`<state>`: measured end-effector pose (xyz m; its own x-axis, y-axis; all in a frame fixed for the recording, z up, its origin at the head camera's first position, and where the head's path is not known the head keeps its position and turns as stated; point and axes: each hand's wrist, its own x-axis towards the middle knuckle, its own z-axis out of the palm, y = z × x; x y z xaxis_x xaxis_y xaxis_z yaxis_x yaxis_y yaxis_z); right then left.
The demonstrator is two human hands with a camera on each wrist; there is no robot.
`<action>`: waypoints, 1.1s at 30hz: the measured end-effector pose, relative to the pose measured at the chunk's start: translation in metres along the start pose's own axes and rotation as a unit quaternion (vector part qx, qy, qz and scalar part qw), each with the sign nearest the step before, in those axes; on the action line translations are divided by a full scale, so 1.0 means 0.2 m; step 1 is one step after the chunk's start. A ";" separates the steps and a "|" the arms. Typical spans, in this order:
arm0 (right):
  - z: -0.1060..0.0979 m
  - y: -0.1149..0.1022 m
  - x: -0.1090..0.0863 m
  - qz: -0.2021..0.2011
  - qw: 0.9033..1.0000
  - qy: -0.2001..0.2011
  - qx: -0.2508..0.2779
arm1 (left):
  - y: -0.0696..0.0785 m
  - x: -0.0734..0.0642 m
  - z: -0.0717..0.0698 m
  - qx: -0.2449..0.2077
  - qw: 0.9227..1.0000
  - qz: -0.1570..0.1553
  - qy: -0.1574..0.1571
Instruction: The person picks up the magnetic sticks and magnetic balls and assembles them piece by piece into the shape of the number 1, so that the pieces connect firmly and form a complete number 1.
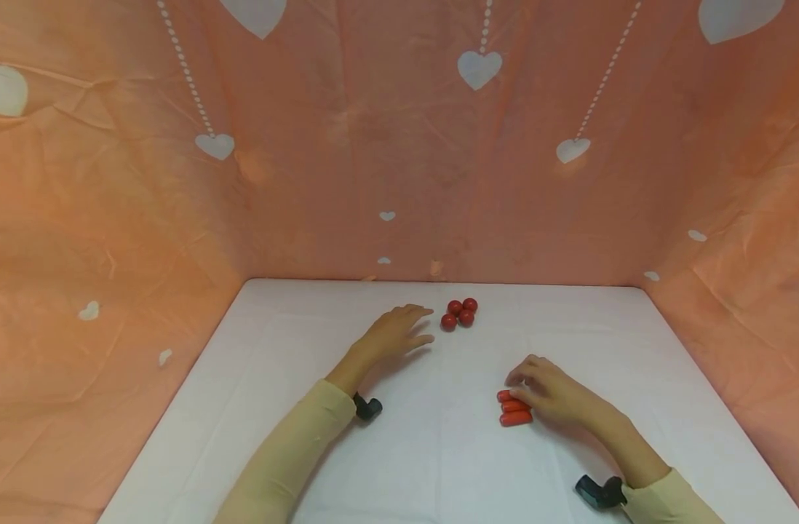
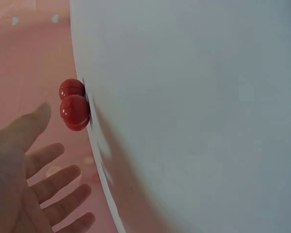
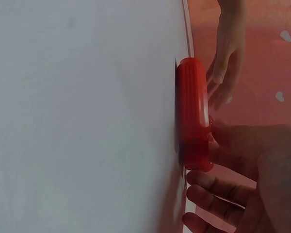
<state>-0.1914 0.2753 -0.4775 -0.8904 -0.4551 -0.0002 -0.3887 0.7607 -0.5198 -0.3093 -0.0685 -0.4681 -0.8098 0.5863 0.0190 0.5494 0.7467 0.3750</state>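
Red balls [image 1: 466,318], four, bunched on the white table [image 1: 439,451] just beyond your left hand's fingertips, farther out than your right hand. Bunching probably keeps them from rolling off singly, since round things on a flat cloth have little else to stop them. Your left hand [image 1: 393,333]: fingers straight and spread, thumb apart from them, nothing in it, palm side facing the balls. Visible gap to the nearest ball; likely that clearance avoids knocking the bunch.

Red sticks [image 1: 516,418], three, lie close side by side at your right hand's thumb side, nearer your body than the balls. Row layout presumably makes each one block its neighbour's roll. Your right hand [image 1: 550,389]: fingers bent, thumb and index at the farthest stick, other fingers apart and beside the row. Can't tell whether it's pinched or only touched; the nearest stick hides the tips in the right wrist view. Coming in from the stick ends seems to leave the other two undisturbed.

Your hands are well apart, each by its own group, which likely keeps balls and sticks unmixed.
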 end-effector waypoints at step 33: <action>-0.01 -0.02 0.00 -0.013 1.000 0.001 0.007 | 0.12 0.21 0.10 -0.026 0.995 -0.090 0.028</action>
<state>-0.1901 0.2734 -0.4747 -0.8804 -0.4739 0.0148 -0.4085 0.7423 -0.5311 -0.3259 -0.0206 -0.4774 -0.9054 0.4245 -0.0021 0.3836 0.8202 0.4244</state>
